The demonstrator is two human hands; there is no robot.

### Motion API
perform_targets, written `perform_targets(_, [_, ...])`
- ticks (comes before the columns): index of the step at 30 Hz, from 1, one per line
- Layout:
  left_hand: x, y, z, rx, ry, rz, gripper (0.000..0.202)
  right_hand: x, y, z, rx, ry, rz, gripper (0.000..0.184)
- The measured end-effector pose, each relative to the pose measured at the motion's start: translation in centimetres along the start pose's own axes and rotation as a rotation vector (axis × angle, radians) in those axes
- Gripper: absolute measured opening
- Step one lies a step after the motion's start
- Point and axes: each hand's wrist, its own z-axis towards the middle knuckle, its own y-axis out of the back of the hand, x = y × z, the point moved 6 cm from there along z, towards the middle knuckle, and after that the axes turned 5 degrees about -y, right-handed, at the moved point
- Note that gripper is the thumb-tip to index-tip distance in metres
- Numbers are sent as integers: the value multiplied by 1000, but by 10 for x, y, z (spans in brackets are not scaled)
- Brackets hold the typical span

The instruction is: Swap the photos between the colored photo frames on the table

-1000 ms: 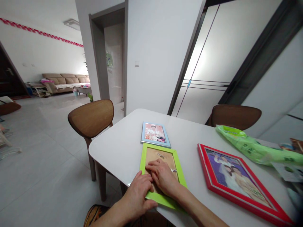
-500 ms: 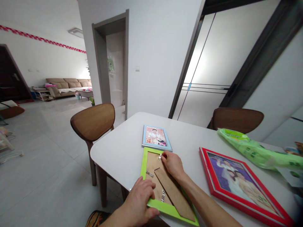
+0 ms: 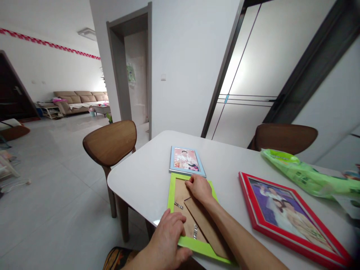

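The right hand (image 3: 200,187) bends its fingers onto the far end of the green frame (image 3: 170,189); whether they pinch anything, I cannot tell. The left hand (image 3: 168,234) grips the near left corner. The frame lies face down at the near edge of the table (image 3: 140,180), with its long axis running near to far.

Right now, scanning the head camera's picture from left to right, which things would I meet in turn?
wooden chair → green frame, lying face down → red frame. The blue frame and the green bag overlap these, so I leave them out.
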Motion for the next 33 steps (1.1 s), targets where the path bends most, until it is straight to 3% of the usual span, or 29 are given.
perform_targets(5, [-4, -1, 1, 37, 15, 78, 31, 1, 1, 5, -14, -37, 115, 13])
perform_targets(9, [-7, -16, 7, 123, 13, 163, 52, -1, 19, -4, -15, 22, 289, 27])
perform_targets(12, [-9, -28, 11, 219, -31, 186, 54, -23, 43, -17, -46, 21, 415, 30])
perform_targets(14, [-12, -24, 12, 212, -66, 182, 48, -47, 60, -29, -110, -31, 473, 33])
perform_targets(16, [-21, -11, 13, 140, -108, 145, 40, -72, 75, -49, -208, -173, 637, 37])
perform_targets(18, [-37, 9, 16, -12, -145, 50, 26, -86, 75, -74, -232, -344, 944, 38])
perform_targets(20, [-55, 27, 19, -188, -170, -117, 16, -74, 59, -99, -78, -434, 1294, 38])
perform_targets(23, [-81, 35, 28, -350, -164, -453, 19, -28, 34, -127, 289, -416, 1614, 43])
perform_targets(24, [-89, 33, 33, -365, -162, -560, 21, -19, 34, -130, 303, -401, 1669, 43])
perform_targets(26, [-103, 29, 45, -380, -161, -740, 24, -22, 46, -129, 194, -383, 1729, 44])
perform_targets(28, [-113, 26, 60, -386, -159, -880, 38, -51, 71, -120, 15, -387, 1707, 50])
perform_targets(30, [-116, 20, 77, -365, -131, -1005, 56, -95, 101, -105, -84, -426, 1589, 59])
perform_targets(33, [-114, -11, 104, -230, -26, -1120, 61, -170, 144, -77, -141, -467, 1295, 62])
